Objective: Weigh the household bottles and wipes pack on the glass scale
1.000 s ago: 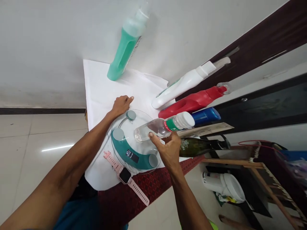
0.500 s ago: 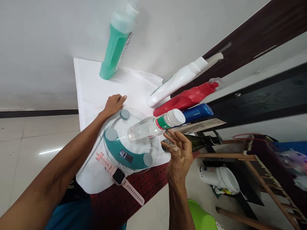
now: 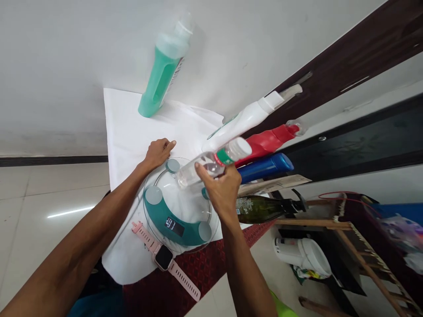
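Observation:
My right hand (image 3: pixel 222 187) is wrapped round a clear bottle (image 3: pixel 189 174) with a white cap and a green and red label. The bottle tilts over a round glass weighing scale (image 3: pixel 161 213) with a teal band, grey pads and a small lit display. Whether its base still touches the glass, I cannot tell. My left hand (image 3: pixel 159 152) rests at the far left rim of the scale, on the white cloth (image 3: pixel 124 127). Its fingers are curled in and the thumb sticks out; nothing shows in it.
A green liquid bottle (image 3: pixel 158 81) stands near the wall. To the right are a white bottle (image 3: pixel 239 121), a red bottle (image 3: pixel 271 143), a blue bottle (image 3: pixel 266 168) and a dark green glass bottle (image 3: pixel 264 209). A pink-strapped smartwatch (image 3: pixel 164 257) lies at the near edge.
My right hand has moved forward from beside the clear bottle and closed round it. The bottle has shifted slightly away from me. My left hand has stayed in place.

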### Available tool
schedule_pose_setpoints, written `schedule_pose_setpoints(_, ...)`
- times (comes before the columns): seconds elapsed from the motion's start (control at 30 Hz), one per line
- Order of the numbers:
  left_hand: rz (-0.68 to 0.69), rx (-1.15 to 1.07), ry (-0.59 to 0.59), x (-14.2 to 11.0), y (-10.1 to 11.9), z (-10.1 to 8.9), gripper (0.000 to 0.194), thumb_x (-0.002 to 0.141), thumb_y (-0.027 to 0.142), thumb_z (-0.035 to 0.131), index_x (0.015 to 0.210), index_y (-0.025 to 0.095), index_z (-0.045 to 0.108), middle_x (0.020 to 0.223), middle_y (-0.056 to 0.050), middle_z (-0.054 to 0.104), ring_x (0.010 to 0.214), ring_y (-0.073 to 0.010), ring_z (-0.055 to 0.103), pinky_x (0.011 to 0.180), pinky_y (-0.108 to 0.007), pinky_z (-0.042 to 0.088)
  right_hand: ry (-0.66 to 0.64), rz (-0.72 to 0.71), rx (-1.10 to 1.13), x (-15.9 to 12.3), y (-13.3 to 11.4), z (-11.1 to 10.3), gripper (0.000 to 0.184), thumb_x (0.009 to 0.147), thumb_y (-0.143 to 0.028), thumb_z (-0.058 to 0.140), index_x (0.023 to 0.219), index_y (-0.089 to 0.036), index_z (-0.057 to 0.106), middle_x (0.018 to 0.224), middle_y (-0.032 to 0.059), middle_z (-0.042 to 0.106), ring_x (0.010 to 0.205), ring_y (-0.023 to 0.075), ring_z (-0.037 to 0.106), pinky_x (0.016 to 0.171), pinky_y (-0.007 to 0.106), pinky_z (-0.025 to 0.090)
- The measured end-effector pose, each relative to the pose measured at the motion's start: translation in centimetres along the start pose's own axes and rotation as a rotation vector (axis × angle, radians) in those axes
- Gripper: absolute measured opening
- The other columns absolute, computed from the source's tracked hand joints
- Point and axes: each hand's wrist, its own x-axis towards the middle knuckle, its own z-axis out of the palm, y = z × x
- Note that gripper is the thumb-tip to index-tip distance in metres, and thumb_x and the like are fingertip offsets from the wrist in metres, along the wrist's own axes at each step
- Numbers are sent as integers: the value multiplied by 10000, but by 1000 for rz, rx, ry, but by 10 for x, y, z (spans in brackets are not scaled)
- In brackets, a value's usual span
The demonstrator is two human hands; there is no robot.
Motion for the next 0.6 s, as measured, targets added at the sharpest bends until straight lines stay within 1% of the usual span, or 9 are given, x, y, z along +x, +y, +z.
schedule_pose_setpoints(0.07, -5, 4, -4, 0, 1, 0, 417, 1080, 500, 516, 778, 219, 576, 755, -58, 722, 807, -238, 728, 805, -318, 543, 26, -34, -7, 38, 7, 21, 453, 770, -578, 835, 1019, -228, 689, 1012, 126, 789, 963, 345, 737, 931, 518, 587)
schedule_pose_setpoints(0.13, -7, 6, -5, 0, 2, -1, 416, 1083, 497, 512, 775, 223, 567, 756, -57, 722, 824, -244, 730, 811, -323, 538, 35, -28, -33, 82, 15, 46, 483, 782, -526, 840, 1100, -211, 659, 1083, 140, 782, 1031, 351, 732, 1007, 534, 564)
schedule_pose_setpoints(0.23, -13, 12, -5, 1, 3, -1, 406, 1080, 480, 520, 767, 225, 566, 744, -54, 717, 822, -250, 728, 808, -333, 527, 52, 61, -89, 147, 29, 86, 465, 810, -401, 833, 1156, -179, 615, 1165, 167, 764, 1152, 359, 716, 1101, 538, 519)
schedule_pose_setpoints(0.33, -22, 16, -6, 1, 3, 0, 387, 1078, 458, 529, 772, 225, 574, 733, -50, 708, 815, -252, 727, 804, -340, 520, 93, 165, -135, 195, 40, 118, 471, 836, -342, 818, 1198, -149, 585, 1237, 200, 734, 1270, 373, 678, 1146, 543, 491)
schedule_pose_setpoints(0.43, -30, 17, -9, 2, 3, 1, 374, 1084, 453, 522, 791, 227, 574, 742, -48, 707, 812, -250, 729, 788, -337, 522, 125, 272, -129, 219, 53, 141, 488, 819, -325, 841, 1191, -150, 578, 1281, 210, 706, 1333, 377, 651, 1172, 526, 481)
schedule_pose_setpoints(0.5, -34, 18, -13, 2, 3, 1, 375, 1089, 457, 515, 796, 229, 566, 753, -49, 710, 817, -249, 732, 784, -336, 525, 136, 339, -113, 226, 62, 151, 499, 797, -309, 862, 1185, -171, 580, 1295, 201, 702, 1348, 381, 646, 1182, 529, 480)
schedule_pose_setpoints(0.6, -34, 21, -14, 1, 3, 2, 366, 1092, 461, 513, 816, 228, 571, 769, -46, 715, 824, -246, 736, 802, -338, 523, 141, 404, -103, 228, 73, 159, 504, 814, -292, 850, 1221, -176, 574, 1306, 212, 701, 1360, 397, 641, 1193, 563, 471)
